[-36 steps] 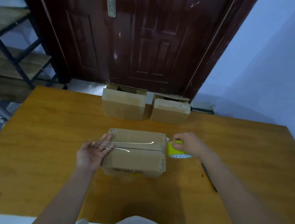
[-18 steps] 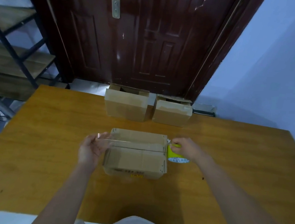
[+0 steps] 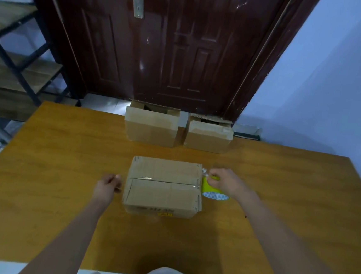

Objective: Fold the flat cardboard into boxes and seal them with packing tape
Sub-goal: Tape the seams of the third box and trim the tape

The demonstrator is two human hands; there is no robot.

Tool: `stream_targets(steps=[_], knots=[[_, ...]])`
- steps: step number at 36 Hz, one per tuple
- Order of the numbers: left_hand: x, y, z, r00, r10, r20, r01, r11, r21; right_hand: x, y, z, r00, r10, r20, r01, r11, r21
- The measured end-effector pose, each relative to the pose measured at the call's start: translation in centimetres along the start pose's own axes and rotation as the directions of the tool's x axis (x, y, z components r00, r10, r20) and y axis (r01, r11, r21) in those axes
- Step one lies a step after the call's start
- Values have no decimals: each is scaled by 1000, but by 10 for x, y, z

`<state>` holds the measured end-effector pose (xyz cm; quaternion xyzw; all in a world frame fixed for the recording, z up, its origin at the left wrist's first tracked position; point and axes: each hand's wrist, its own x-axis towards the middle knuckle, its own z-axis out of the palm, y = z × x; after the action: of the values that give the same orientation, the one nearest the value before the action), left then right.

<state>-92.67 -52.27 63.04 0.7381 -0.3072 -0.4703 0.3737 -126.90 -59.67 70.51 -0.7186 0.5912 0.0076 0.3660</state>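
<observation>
Three cardboard boxes stand on the desk (image 3: 64,171): one near box (image 3: 163,186) mid-desk, flaps closed, and two far boxes (image 3: 151,126) by the door. One yellow tape roll (image 3: 211,188), partly hidden, is gripped by the right hand (image 3: 225,181). Left hand (image 3: 106,186) curls beside the box; its grasp is unclear.

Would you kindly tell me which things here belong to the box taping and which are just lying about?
In use: near box; tape roll; left hand; right hand.
Lying about: two far boxes; shelf rack; door.
</observation>
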Motion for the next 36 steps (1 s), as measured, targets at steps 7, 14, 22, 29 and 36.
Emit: stream_targets(steps=[7, 14, 22, 29, 36], knots=[[-1, 13, 15, 986, -140, 91, 135, 989, 58, -1, -6, -1, 1000, 6, -12, -7, 1000, -23], [2, 18, 17, 975, -176, 135, 157, 978, 140, -1, -8, 1, 1000, 10, -13, -11, 1000, -25], [-7, 10, 29, 879, -443, 177, 435, 897, 84, 7, -4, 8, 998, 54, -44, -54, 999, 9], [3, 20, 36, 872, -479, 101, 453, 868, 201, -10, -3, 16, 990, 66, -128, -48, 989, 143], [18, 21, 12, 929, -368, -34, 360, 879, 312, -22, 12, 46, 968, 94, -232, -25, 959, 283]])
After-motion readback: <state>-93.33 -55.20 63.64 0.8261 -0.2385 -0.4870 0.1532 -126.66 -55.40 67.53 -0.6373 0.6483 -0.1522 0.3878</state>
